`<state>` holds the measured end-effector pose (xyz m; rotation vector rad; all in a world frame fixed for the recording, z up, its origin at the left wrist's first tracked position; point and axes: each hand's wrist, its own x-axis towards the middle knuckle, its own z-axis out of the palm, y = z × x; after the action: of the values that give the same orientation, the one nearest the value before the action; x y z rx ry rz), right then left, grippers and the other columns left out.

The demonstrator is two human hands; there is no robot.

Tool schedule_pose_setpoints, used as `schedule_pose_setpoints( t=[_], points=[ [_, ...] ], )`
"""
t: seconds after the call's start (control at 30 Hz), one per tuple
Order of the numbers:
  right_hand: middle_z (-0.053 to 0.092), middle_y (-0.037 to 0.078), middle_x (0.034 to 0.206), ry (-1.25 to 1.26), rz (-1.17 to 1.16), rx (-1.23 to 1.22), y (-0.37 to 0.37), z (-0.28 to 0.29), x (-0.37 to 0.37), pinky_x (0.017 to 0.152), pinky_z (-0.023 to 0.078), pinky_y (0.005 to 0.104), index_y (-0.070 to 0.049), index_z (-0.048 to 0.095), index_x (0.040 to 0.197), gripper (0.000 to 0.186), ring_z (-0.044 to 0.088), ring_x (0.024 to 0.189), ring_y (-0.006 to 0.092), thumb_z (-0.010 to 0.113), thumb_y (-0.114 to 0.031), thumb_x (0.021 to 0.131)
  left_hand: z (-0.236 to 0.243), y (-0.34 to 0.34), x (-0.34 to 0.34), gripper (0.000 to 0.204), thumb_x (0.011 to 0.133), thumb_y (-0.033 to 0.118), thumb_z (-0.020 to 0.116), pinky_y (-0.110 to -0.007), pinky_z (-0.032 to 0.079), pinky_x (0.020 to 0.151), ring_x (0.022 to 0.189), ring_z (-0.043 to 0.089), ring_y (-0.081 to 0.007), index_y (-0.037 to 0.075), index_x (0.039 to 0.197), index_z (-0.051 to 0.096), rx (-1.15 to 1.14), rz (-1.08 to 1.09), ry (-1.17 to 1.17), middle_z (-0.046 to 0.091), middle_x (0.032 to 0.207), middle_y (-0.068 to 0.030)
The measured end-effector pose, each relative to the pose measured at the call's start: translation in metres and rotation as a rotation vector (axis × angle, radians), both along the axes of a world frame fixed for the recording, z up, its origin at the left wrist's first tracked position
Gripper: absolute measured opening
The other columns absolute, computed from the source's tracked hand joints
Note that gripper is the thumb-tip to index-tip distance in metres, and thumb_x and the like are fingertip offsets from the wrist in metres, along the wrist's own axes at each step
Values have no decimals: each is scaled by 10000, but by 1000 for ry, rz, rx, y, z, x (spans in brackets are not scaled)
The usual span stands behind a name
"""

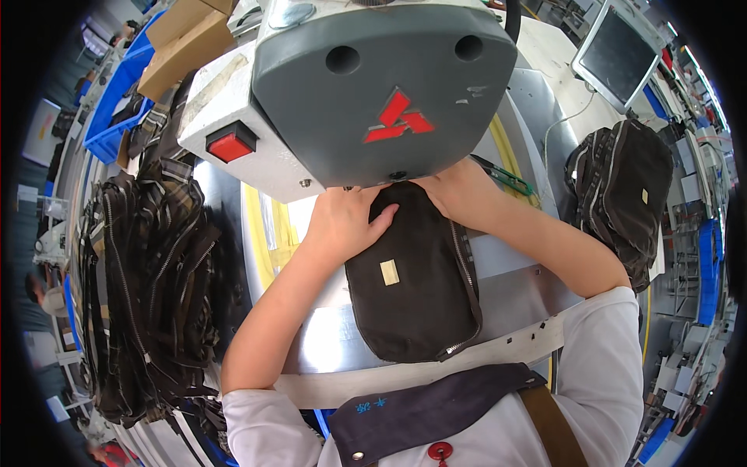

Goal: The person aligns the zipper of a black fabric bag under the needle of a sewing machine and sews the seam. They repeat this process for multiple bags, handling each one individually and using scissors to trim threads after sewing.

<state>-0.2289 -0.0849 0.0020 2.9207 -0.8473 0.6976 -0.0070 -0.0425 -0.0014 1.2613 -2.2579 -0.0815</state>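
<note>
A dark brown fabric pouch (412, 288) with a zipper along its right side and a small cream label lies on the metal work plate, its far end beneath the grey head of a sewing machine (381, 86). My left hand (346, 222) grips the pouch's far left side, thumb laid over the cloth and the other fingers partly hidden by the machine. At the far right edge of the pouch rests my right hand (459, 194); the machine head covers its fingers, so their hold cannot be made out. Needle and stitching spot are hidden too.
Many dark and plaid zippered pieces (156, 288) are heaped at the left. Stacked dark pouches (622, 187) stand at the right, below a screen (618, 50). Green-handled snips (506, 179) lie beside my right forearm. A blue bin (117, 109) and cardboard box (183, 47) are at the far left.
</note>
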Motion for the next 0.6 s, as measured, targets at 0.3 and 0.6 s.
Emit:
schedule_pose_setpoints(
  t=[0.3,0.6],
  points=[
    [623,98,998,-12,37,5,5,-3,-4,808,509,365,-7,622,1079,308,618,946,261,582,-41,776,0,4,-2,319,795,252,711,-382,480,755,776,627,-294,64,1052,703,22,-30,37,671,833,-110],
    [631,105,1058,-24,16,40,7,-2,-1,842,510,370,0,618,1086,313,621,987,266,583,-35,777,-3,4,-2,303,800,235,703,-378,459,840,895,618,-274,56,1043,681,-38,-23,51,685,976,-82]
  ],
)
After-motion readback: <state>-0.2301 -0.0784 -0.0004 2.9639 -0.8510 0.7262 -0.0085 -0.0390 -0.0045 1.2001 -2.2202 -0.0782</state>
